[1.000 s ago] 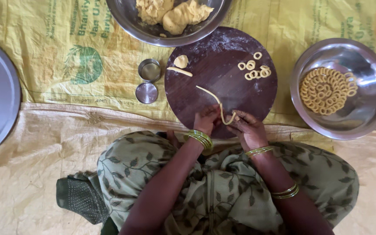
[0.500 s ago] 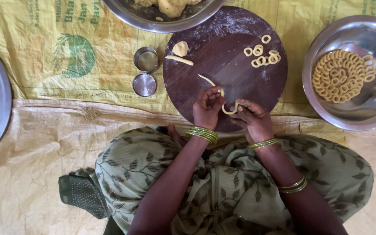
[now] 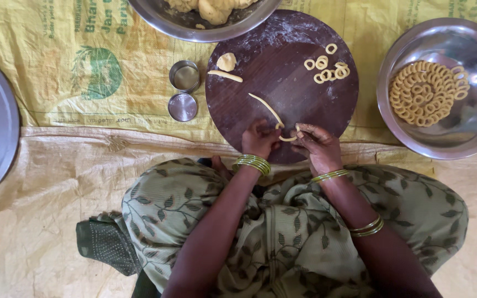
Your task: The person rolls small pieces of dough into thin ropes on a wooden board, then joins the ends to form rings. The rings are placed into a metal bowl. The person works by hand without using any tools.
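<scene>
At the near edge of the round wooden board [image 3: 282,66], your left hand [image 3: 259,140] and right hand [image 3: 317,144] are both pinched shut on one thin dough rope [image 3: 269,109], whose free length trails up toward the board's middle. Curl only the short end between your fingertips, press the joint lightly so the loop closes, and keep the rest slack on the board. The finished rings [image 3: 324,65] lie toward the board's far right, clear of your fingers.
</scene>
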